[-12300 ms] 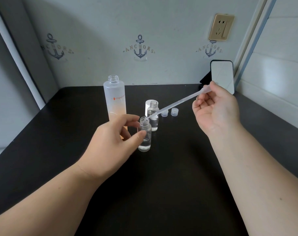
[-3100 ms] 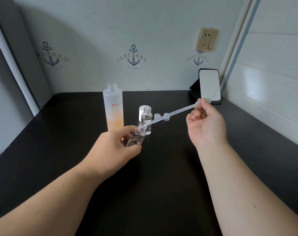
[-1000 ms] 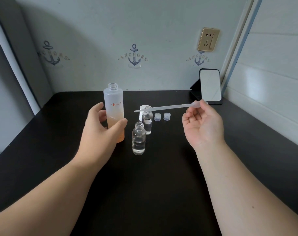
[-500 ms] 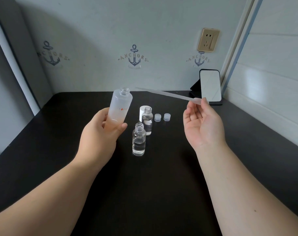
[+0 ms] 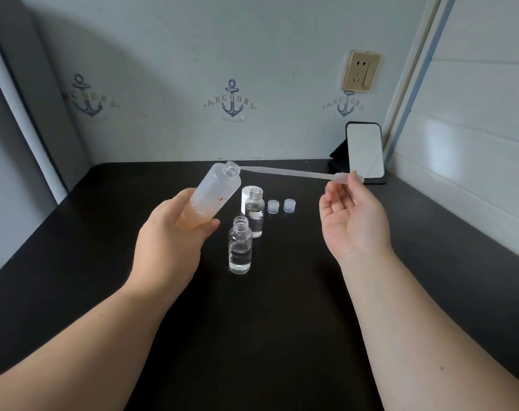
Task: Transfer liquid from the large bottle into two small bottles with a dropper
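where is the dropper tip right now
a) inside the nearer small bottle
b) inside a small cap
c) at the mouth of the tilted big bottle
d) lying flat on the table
c: the dropper reaches from the right hand to the open mouth of the large bottle, tilted in the left hand.

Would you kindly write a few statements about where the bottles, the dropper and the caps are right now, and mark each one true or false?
1. The left hand holds the large bottle tilted, its mouth toward the dropper. True.
2. The right hand pinches the dropper at its bulb end. True.
3. Both small bottles are capped. False: the nearer small bottle and the farther small bottle stand open, and two small caps lie on the table beside them.
4. The dropper's tip is in the nearer small bottle. False: the tip is at the large bottle's mouth.
5. The nearer small bottle is lying on its side. False: it stands upright on the table.
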`<state>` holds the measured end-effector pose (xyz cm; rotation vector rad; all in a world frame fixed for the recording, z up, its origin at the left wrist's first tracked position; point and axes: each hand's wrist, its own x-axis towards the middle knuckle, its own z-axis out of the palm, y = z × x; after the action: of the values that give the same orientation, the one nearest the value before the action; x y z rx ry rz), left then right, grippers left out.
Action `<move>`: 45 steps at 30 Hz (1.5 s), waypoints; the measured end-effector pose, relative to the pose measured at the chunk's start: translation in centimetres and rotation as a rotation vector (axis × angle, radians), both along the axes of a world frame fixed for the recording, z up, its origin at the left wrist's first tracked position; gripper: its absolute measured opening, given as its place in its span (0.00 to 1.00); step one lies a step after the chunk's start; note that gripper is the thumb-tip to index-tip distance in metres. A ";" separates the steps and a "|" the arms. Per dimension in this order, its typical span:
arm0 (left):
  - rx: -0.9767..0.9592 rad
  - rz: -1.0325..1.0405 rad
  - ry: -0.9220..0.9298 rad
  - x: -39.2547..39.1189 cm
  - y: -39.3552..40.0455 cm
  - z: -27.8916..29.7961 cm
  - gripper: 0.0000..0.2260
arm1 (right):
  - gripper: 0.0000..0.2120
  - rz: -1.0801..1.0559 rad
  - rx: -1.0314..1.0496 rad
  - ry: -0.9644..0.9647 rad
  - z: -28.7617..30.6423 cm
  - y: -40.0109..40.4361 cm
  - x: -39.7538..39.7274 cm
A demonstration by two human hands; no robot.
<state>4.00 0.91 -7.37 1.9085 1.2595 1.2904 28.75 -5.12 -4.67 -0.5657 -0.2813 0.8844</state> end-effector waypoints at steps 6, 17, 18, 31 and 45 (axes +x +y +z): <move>0.062 0.076 0.063 -0.2 0.3 -0.3 0.19 | 0.17 -0.021 -0.004 -0.012 0.0 0.0 0.1; 0.127 0.080 0.175 -0.3 0.7 -0.8 0.22 | 0.08 0.050 0.030 -0.179 -0.3 0.2 0.0; 0.124 0.079 0.180 -0.2 0.7 -0.9 0.22 | 0.10 0.077 0.043 -0.210 -0.3 0.3 -0.2; 0.160 0.044 0.194 0.1 0.6 -1.2 0.23 | 0.06 0.266 -0.060 -0.588 -0.8 0.6 -2.6; 0.121 0.076 0.176 0.2 0.7 -1.0 0.24 | 0.05 0.230 -0.082 -0.347 -0.6 0.8 -1.6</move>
<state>4.20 1.63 -8.40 2.1173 1.3806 1.2851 27.13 -4.30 -5.31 -0.7743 -0.6368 1.0215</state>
